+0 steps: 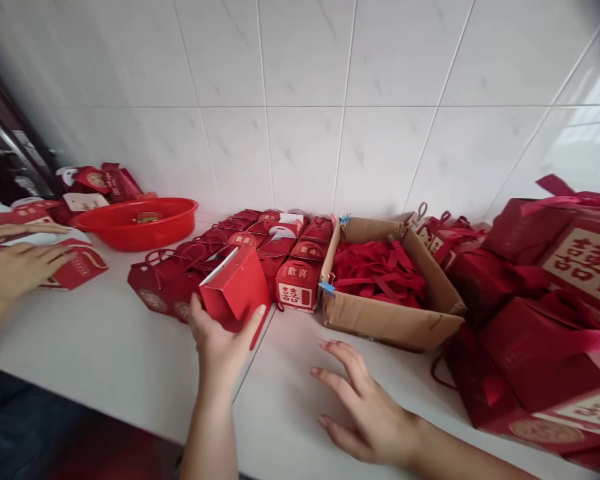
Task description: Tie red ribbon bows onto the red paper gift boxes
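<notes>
A red paper gift box is gripped between the thumb and fingers of my left hand, tilted above the white table. Part of its underside is hidden by my palm. My right hand hovers over the table with its fingers spread and nothing in it. Just beyond my right hand is a cardboard box filled with red ribbons. Behind the held box, several finished-looking red gift boxes with cord handles stand in rows.
On the right, large red gift boxes with ribbons are stacked. A red plastic basin sits at the back left. Another person's hands handle a red box at the left. A tiled wall rises behind the table.
</notes>
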A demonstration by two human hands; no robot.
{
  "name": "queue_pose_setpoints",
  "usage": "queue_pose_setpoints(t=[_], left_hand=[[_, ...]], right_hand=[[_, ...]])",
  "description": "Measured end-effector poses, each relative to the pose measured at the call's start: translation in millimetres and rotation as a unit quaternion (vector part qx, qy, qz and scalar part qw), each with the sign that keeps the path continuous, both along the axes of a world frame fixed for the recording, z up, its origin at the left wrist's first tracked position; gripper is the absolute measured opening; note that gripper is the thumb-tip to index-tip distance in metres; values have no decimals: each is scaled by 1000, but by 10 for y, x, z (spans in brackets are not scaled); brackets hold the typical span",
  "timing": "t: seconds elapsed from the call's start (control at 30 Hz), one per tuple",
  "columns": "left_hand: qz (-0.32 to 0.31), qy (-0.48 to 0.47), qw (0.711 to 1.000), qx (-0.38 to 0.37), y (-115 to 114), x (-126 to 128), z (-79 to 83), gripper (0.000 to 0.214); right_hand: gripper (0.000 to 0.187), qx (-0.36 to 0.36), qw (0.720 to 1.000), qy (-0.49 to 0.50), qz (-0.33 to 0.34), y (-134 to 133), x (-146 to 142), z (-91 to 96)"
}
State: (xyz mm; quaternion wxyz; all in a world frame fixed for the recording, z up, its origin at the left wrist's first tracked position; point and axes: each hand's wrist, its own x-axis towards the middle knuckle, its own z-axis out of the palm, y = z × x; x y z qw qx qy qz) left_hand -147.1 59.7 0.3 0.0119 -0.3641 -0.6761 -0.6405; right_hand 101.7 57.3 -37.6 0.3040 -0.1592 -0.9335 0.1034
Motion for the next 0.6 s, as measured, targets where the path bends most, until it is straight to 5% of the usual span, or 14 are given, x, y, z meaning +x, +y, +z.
queue_pose_setpoints(t=[0.23,0.47,0.6], left_hand=[[68,89,994,-9,-59,46,52,54],[16,-69,995,63,-185,136,193,50],[-11,-157,986,60,-385,225,423,38]], right_hand=[[57,-46,999,-4,-8,-43,45,22],[54,-1,996,56,-75,-139,-28,115],[54,-15,988,114,-106,-124,-96,372]])
